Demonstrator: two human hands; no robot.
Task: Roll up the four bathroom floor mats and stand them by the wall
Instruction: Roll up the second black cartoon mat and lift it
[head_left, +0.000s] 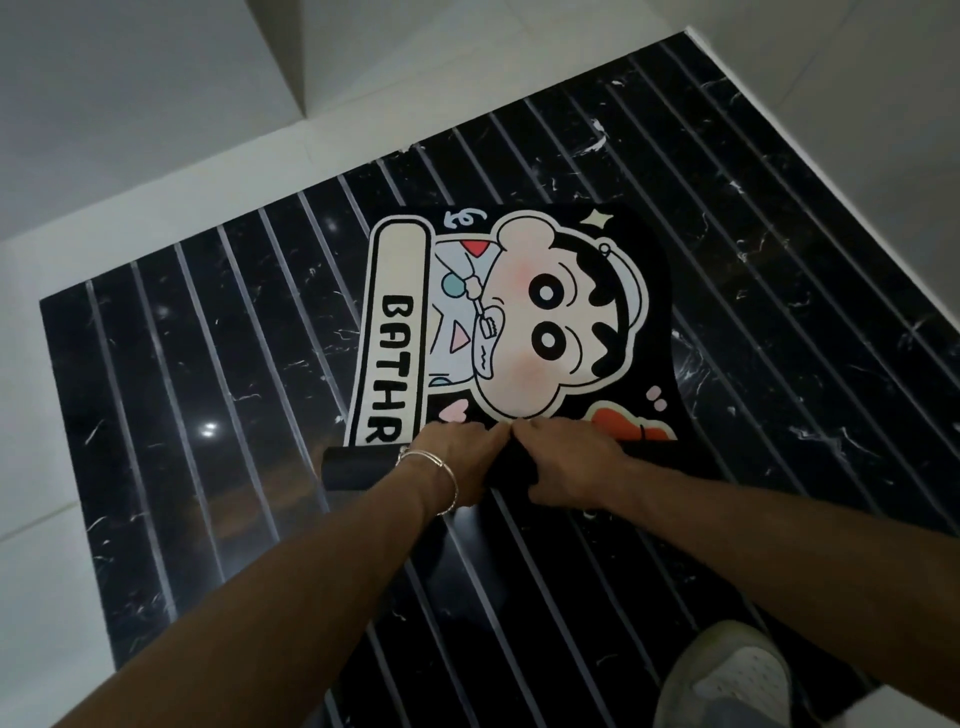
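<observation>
A black bath mat (519, 312) printed with a cartoon child and a cream banner reading "BATHR" lies on the dark floor. Its near end is turned over into a black roll (358, 467) running left to right. My left hand (457, 462), with a silver bangle on the wrist, and my right hand (566, 462) grip the middle of that roll side by side, fingers curled over its top, thumbs nearly touching. Only this one mat is in view.
The floor (182, 389) is black marble with pale grooves running away from me. White walls (130, 130) border it at the back left and the far right (857, 104). My grey shoe (727, 675) stands at the bottom right.
</observation>
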